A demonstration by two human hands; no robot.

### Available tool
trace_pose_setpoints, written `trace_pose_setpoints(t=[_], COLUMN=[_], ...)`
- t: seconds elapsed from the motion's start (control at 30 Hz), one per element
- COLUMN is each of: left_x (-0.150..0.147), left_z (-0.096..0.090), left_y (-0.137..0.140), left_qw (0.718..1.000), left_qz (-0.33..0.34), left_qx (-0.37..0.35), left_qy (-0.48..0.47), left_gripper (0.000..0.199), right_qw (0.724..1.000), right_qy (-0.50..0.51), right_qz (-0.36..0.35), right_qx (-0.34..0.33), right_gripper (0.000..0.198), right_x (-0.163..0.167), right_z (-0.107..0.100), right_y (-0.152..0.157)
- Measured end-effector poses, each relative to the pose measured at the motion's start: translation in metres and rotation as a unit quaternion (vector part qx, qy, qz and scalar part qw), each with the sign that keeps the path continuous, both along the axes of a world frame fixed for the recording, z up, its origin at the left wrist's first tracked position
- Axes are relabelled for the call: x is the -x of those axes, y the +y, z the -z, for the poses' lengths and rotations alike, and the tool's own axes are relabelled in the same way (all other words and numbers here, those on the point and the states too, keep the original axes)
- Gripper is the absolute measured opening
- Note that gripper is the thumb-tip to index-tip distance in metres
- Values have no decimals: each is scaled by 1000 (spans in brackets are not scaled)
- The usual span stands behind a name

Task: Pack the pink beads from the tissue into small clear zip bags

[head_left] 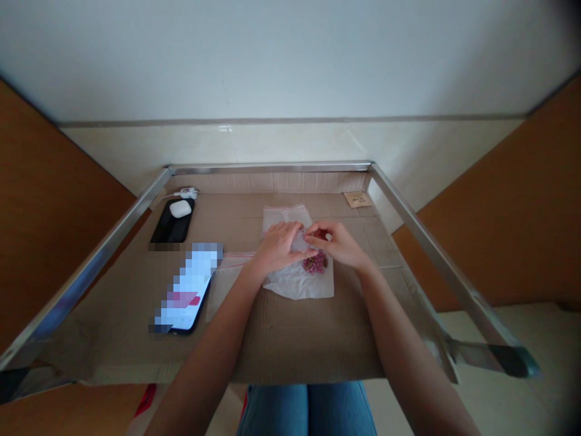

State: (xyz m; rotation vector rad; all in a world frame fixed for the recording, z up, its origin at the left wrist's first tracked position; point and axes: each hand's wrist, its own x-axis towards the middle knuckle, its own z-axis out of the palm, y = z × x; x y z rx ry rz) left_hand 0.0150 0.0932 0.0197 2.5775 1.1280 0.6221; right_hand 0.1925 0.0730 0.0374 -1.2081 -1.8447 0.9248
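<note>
My left hand [279, 245] lies over crumpled white, translucent wrapping [299, 287], its thumb stretched out apart from the curved fingers. Beside it, my right hand [336, 242] is closed in a pinch at a clear plastic piece [298, 242] between the two hands. Just below the left thumb sits a small cluster of pink, bead-like pieces [315, 263], seemingly inside or on the wrapping; I cannot tell which. A clear zip bag with a red stripe [287, 213] shows behind my fingers. Another clear zip bag [222, 278] lies flat, partly under my left forearm.
Cardboard [308, 345] covers the surface, with a metal rail [272, 167] around its sides and back. At left lie a lit phone [193, 287], a black slab [170, 227] bearing a white case [180, 209], and a white plug [187, 193]. A small brown packet [357, 200] sits back right.
</note>
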Motion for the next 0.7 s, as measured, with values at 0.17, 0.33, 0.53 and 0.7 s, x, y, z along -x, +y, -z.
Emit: trace_pose_setpoints(t=[0.17, 0.33, 0.53, 0.7], left_x=[0, 1, 2, 1], left_z=[0, -1, -2, -3], left_y=[0, 1, 0, 0], left_qw=[1000, 1000, 1000, 1000], left_qz=[0, 0, -4, -2], left_qx=[3, 7, 6, 8], left_qy=[1, -6, -5, -5], left_gripper=[52, 53, 49, 51], right_qw=[1000, 999, 974, 967], right_qy=[0, -43, -218, -245], right_qz=[-21, 9, 43, 2], right_qx=[-5, -10, 38, 66], right_gripper=[19, 23, 16, 17], right_x=[2, -15, -35, -37], right_z=[3, 1, 5, 8], right_y=[0, 2, 1, 1])
